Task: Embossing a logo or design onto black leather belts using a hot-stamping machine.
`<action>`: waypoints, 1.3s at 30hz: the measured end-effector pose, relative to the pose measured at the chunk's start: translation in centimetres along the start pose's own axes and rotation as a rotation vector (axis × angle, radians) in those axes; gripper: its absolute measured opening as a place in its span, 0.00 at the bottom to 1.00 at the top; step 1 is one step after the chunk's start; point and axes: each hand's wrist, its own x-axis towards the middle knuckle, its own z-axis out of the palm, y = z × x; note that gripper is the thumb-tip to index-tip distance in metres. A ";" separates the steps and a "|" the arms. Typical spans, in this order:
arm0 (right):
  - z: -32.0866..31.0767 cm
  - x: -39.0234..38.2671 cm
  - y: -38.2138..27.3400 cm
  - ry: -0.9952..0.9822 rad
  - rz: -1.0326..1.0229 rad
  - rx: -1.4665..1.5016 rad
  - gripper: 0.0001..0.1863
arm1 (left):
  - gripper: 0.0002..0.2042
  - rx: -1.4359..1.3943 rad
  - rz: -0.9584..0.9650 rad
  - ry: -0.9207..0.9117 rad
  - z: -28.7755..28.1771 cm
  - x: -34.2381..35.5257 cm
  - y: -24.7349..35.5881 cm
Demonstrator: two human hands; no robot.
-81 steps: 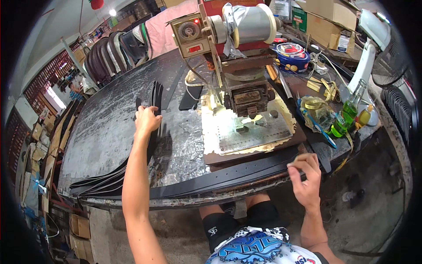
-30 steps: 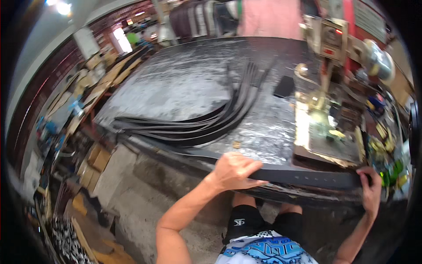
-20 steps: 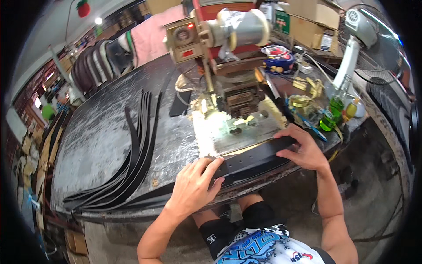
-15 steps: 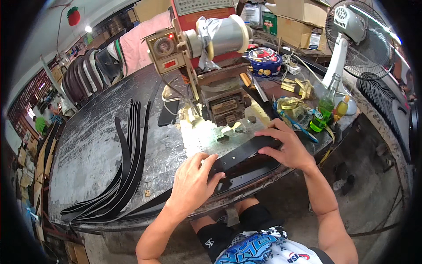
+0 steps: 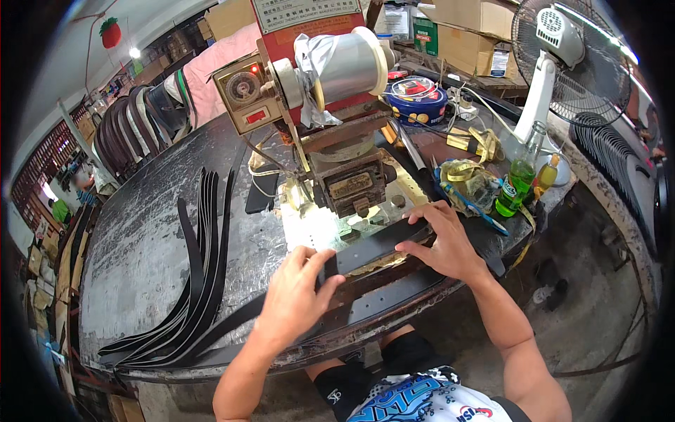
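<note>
Both hands hold a black belt strap (image 5: 373, 252) that lies slantwise across the near side of a lit metal plate (image 5: 299, 224). My left hand (image 5: 299, 292) has its thumb and fingers about the strap's left part. At the right end, my right hand (image 5: 446, 243) grips the strap between thumb and fingers. The press head of a foil stamping machine (image 5: 351, 186) hangs just beyond the strap, with a silver foil roll (image 5: 351, 65) above. Closer to the table's front edge lies another dark strap (image 5: 376, 304) with small holes, partly hidden by my left arm.
A bundle of black straps (image 5: 204, 260) curves over the table's left side. Right of the machine are a blue tin (image 5: 416, 105), a yellow tape measure (image 5: 460, 170), a green bottle (image 5: 517, 184) and a white fan (image 5: 559, 39). More straps (image 5: 608, 151) hang at the far right.
Both hands have shifted slightly left with the strap, which now lies closer to the press head. The holed strap near the front edge shows more plainly. The whole view has shifted a little.
</note>
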 end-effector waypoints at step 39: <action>3.3 0.4 -6.0 -0.305 -0.191 -0.043 0.23 | 0.23 -0.183 -0.005 -0.401 -1.4 7.6 -8.6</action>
